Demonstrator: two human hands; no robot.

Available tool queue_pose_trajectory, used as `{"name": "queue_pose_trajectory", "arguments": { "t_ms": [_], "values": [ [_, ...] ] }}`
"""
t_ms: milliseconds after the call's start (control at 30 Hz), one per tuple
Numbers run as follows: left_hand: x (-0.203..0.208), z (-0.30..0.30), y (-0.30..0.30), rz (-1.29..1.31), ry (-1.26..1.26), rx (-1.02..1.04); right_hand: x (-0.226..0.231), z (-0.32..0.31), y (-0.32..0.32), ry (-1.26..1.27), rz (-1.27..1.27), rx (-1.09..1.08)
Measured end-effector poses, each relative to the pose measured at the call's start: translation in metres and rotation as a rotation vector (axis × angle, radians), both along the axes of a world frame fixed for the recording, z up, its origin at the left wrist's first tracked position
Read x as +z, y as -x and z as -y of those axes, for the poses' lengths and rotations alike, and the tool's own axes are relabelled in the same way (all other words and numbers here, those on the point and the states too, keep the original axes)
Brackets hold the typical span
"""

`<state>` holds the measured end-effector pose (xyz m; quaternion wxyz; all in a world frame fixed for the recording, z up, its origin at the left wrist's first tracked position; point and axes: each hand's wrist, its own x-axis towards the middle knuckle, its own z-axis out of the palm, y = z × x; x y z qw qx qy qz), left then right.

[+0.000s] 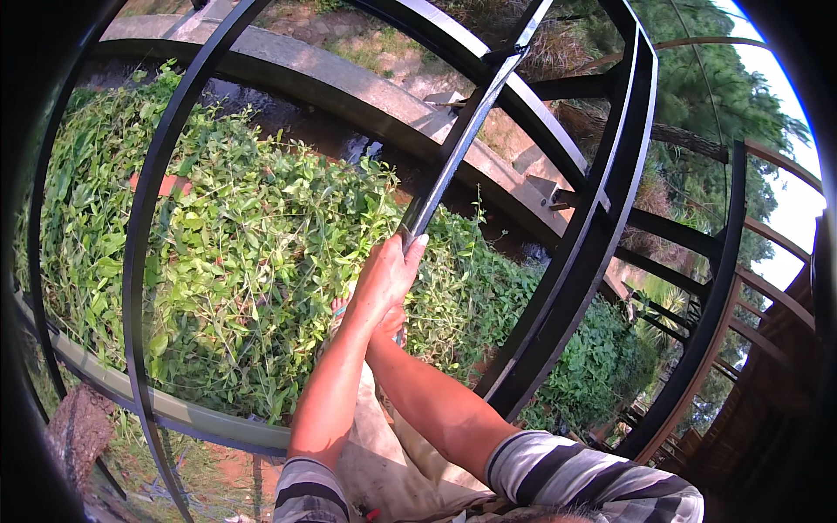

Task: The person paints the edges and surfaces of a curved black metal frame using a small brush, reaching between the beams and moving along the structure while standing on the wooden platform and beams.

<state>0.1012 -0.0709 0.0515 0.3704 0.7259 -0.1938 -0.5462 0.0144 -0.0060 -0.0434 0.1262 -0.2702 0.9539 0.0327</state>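
Both of my hands are closed around a long, dark metal bar [458,152] that slants up and away to the right. My left hand [390,272] is the upper one, its thumb lying along the bar. Below it, my right hand [390,322] wraps the lower part, largely hidden behind my left forearm. Up at its far end, the bar meets a black steel beam [462,35]; how the two join there is unclear. A short stub of the bar shows just under my right hand.
Black steel uprights [139,227] curve past on the left, and a double black beam [575,270] stands close on the right. Leafy plants [235,296] lie below, beside dark water [305,122] and a concrete ledge [288,65]. My sandalled foot [339,305] shows among leaves.
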Motion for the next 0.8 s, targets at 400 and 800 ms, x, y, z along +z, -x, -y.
{"name": "queue_pose_trajectory", "arguments": {
  "t_ms": [400, 800],
  "values": [
    [-0.015, 0.015, 0.0, -0.089, -0.028, 0.034, 0.006, 0.007, 0.003, 0.0, 0.045, 0.007],
    [0.004, 0.003, -0.006, 0.014, 0.034, 0.008, 0.006, 0.003, -0.001, -0.015, 0.069, 0.024]
  ]
}}
